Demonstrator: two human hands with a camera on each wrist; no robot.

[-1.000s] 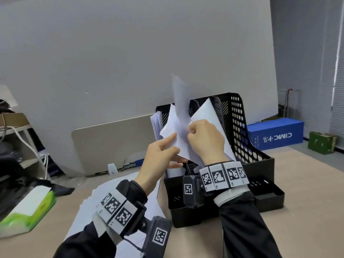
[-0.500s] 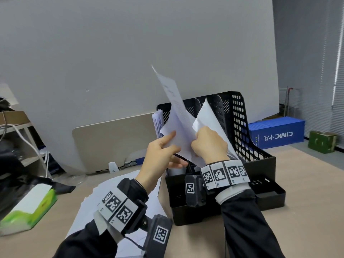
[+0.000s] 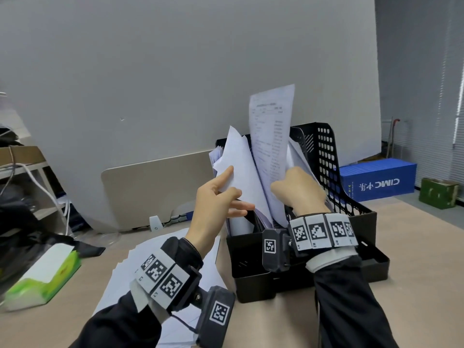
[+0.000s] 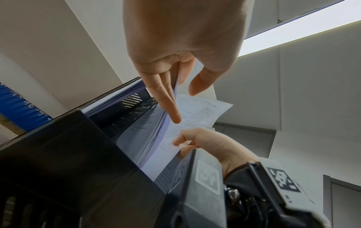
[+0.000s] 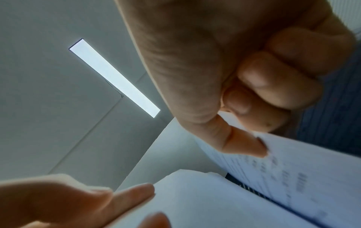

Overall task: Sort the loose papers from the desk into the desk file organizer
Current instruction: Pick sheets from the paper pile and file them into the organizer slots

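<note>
A black mesh file organizer (image 3: 351,217) stands on the desk with several papers upright in its slots. My right hand (image 3: 293,187) pinches a printed sheet (image 3: 271,136) between thumb and curled fingers; the sheet stands upright over a middle slot. The pinch shows close up in the right wrist view, thumb (image 5: 240,143) on the printed sheet (image 5: 293,177). My left hand (image 3: 221,194) holds back white sheets (image 3: 238,167) in the left slot with straight fingers (image 4: 168,101); the paper's edge runs between them. A pile of loose papers (image 3: 160,267) lies on the desk under my left forearm.
A green and white tissue pack (image 3: 42,280) lies at the left desk edge. A blue box (image 3: 376,179) and a green box (image 3: 438,194) sit behind the organizer at the right. A grey partition wall (image 3: 175,71) closes the back. The organizer's low front tray (image 3: 376,259) juts toward me.
The printed sheet has swung from leaning left to upright, and my right hand has moved right and lower with it. My left hand keeps holding the white sheets back.
</note>
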